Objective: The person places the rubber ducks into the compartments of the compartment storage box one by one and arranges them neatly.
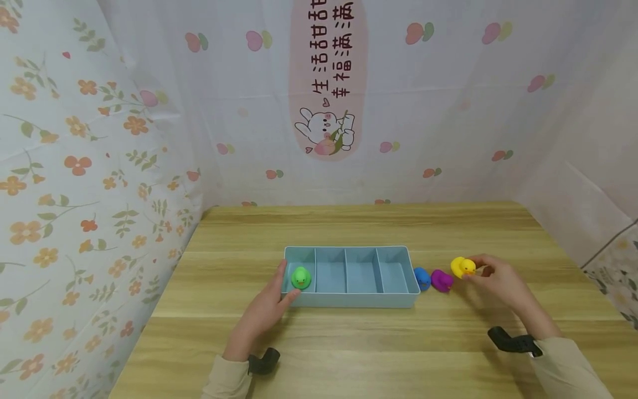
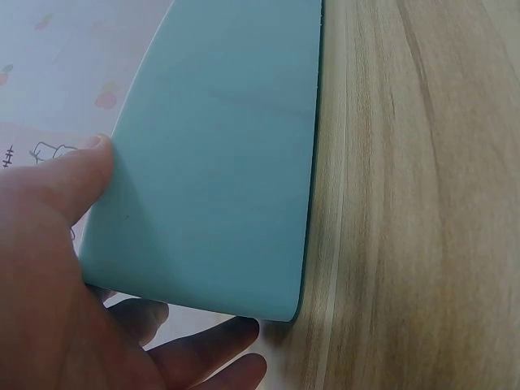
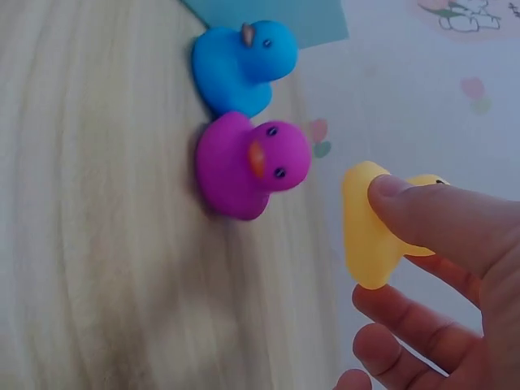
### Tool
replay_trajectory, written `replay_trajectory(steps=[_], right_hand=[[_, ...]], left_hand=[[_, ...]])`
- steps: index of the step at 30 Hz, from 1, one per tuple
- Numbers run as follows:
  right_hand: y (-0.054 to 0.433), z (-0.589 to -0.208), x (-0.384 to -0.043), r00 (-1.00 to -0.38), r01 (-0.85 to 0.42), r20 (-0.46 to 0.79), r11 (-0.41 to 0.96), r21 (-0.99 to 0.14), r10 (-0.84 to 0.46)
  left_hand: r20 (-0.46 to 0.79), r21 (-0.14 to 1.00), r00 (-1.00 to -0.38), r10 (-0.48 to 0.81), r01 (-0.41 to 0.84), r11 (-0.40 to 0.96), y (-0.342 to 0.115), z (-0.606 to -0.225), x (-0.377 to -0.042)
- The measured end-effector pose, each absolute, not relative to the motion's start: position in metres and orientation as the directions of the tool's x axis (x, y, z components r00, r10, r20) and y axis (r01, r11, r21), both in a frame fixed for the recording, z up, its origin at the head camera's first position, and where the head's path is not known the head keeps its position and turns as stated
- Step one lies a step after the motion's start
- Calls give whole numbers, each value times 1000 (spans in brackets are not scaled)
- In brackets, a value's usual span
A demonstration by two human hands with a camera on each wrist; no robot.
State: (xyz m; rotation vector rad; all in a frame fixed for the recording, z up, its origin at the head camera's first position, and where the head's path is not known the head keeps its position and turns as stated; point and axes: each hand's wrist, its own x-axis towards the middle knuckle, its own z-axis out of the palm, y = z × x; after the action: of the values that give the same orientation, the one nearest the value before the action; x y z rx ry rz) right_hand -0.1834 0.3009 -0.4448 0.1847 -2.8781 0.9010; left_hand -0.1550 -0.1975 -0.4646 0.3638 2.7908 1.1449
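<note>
My left hand (image 1: 264,308) holds the left end of a light-blue divided box (image 1: 349,300), thumb at the front rim and fingers along the end wall. A green rubber duck (image 1: 301,277) sits in the box's leftmost compartment. On the right, my right hand (image 1: 502,282) pinches a yellow rubber duck (image 3: 363,231) between thumb and fingers, raised over the table. Just left of it, a purple rubber duck (image 3: 236,166) stands on the table beside a blue rubber duck (image 3: 236,69). The blue one is close against the box's right end, partly hidden by it in the head view.
The wooden table (image 1: 349,343) carries the box near its middle. A printed cloth (image 1: 239,111) with a rabbit drawing hangs behind the table, and a floral cloth (image 1: 99,210) hangs on the left. Each wrist wears a black camera mount.
</note>
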Motion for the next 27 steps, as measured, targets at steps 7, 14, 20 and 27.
replay_trajectory(steps=[7,14,20,27], right_hand=[[291,-439,-186,-983,-167,163,795,-583,-87],[277,-435,-187,-985,-161,152,783,-601,-85],[263,-428,-189,-993,-117,97,771,-626,-72],[247,-425,-195,-976,-207,182,759,-617,-119]], left_hand=[[2,695,-966,260,188,694,-196,-465,-156],[8,693,-965,264,196,694,-195,-467,-156],[1,699,-966,259,186,691,-197,-468,-157],[0,704,-967,256,182,687,-198,-469,-157]])
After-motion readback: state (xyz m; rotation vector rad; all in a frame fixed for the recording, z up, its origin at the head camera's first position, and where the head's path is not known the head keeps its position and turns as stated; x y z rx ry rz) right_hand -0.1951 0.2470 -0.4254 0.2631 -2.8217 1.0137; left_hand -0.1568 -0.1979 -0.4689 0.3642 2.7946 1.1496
